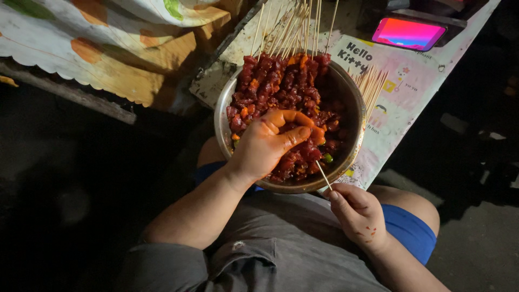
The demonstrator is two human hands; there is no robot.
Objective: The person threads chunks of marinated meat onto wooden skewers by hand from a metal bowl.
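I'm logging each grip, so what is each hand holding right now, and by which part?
The right hand pinches a bare skewer at its lower end. The left hand reaches into the meat in the bowl; whether it grips a piece cannot be told.

We see phone screen (408, 33) at top right, lying on table end beyond metal bowl (354, 103): glowing rectangle, pink fading to blue-violet, dark frame round it. Beneath it and bowl we note printed sheet (403, 89) covering table: pale pink-white, dark lettering, small cartoon drawings, yellow patch. No packages, no signs in our view.
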